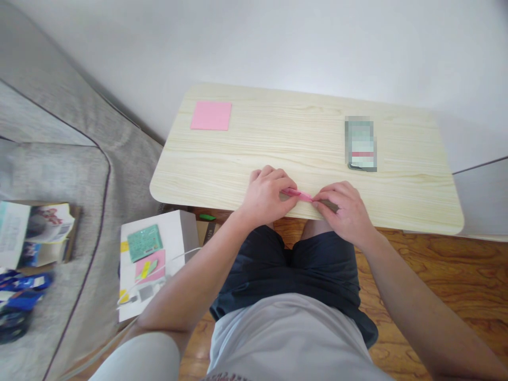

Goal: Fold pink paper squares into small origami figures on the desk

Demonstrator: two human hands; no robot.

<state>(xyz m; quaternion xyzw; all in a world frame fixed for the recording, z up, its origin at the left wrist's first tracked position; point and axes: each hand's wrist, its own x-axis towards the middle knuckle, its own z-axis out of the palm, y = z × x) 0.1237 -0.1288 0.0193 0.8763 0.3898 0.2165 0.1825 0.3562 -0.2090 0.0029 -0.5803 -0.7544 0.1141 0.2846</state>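
A narrow strip of folded pink paper (305, 196) lies between my hands, close to the front edge of the wooden table (286, 143). My left hand (268, 193) pinches its left end between thumb and fingers. At the other end, the fingertips of my right hand (345, 211) are closed on the paper's thin tip. Parts of the strip are hidden by my left fingers. Further back on the left lies a flat pink square of paper (211, 116), apart from both hands.
A phone-like object (361, 144), blurred out, lies at the table's back right. Left of my legs stands a white box (170, 225) bearing a green packet (145, 243), pink paper and a charger with a cable. A grey sofa (130, 174) holds boxes and blue packets.
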